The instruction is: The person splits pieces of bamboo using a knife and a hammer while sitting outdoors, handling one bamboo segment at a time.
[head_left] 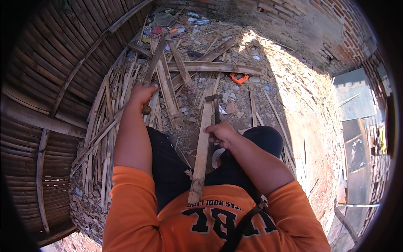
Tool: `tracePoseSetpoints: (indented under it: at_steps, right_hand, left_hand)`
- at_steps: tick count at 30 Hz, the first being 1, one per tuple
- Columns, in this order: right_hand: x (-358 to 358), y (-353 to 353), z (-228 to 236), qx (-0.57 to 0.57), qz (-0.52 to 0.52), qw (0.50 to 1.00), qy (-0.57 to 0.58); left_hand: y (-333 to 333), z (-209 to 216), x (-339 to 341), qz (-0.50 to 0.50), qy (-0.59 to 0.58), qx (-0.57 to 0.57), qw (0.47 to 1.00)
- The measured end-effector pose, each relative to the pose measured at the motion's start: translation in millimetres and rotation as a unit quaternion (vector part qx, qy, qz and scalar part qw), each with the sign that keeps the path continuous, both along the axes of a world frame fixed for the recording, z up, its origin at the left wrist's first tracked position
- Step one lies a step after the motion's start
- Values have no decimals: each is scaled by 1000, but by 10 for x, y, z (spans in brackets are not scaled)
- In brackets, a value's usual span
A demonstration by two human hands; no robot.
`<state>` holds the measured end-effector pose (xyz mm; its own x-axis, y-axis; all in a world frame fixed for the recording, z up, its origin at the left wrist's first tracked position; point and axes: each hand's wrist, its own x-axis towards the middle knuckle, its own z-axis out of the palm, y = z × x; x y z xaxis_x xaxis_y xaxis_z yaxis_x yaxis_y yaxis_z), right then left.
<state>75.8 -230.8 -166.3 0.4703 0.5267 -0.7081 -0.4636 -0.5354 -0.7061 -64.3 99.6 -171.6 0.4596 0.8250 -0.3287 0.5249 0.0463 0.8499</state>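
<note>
My right hand [223, 133] is closed around the handle of a hammer [217, 111], whose dark head points away from me. Its fingertips touch the edge of a long narrow wooden plank [201, 155]. That plank slants from the rubble ahead to my shirt, between my legs. Farther left, my left hand [142, 95] is stretched forward in a fist around what looks like a machete [154, 61]. A rounded wooden handle end shows below the fist and a flat dark blade extends beyond it. The blade lies over or very near other boards.
Loose boards [168, 90] cross ahead of me, with a curved beam [214, 67] among them. An orange-handled saw [239, 78] lies by the beam's right part. Thin wooden strips [98, 138] pile up along the slatted wall [58, 63] on the left. A brick wall [294, 29] stands behind.
</note>
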Motion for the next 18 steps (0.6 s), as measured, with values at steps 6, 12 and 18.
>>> tracePoseSetpoints:
  at_steps: [6, 12, 18]
  right_hand:
    - [876, -220, 569, 58, -105, 983, -138]
    - [2311, -405, 1445, 60, -147, 908, -387]
    - [3116, -665, 1935, -123, -73, 793, -592]
  left_hand:
    - [30, -2, -7, 17, -20, -13, 1000]
    - [-10, 76, 16, 23, 5, 37, 999]
    - [-112, 283, -124, 49, -29, 4, 998]
